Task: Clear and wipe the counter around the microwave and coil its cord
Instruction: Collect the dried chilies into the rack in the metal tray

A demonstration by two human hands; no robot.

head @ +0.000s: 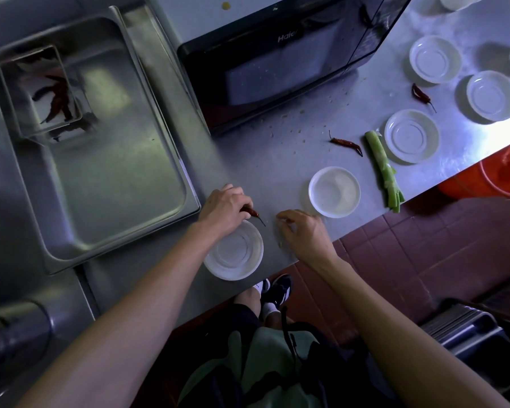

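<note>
The left hand (223, 209) pinches a dried chilli (252, 212) in front of the microwave (277, 63), directly above a white saucer (234, 251) at the counter (262, 160) front edge; the right hand (305, 234) hovers beside it, fingers loosely curled, holding nothing. Risk: a forearm sweep could knock that saucer off the edge. Bare counter lies between the hands and the microwave, scattered with crumbs

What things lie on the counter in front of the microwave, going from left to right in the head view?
Left hand holding a dried chili → right hand → white dish → loose dried chili → green stalk → upturned white dish.
</note>
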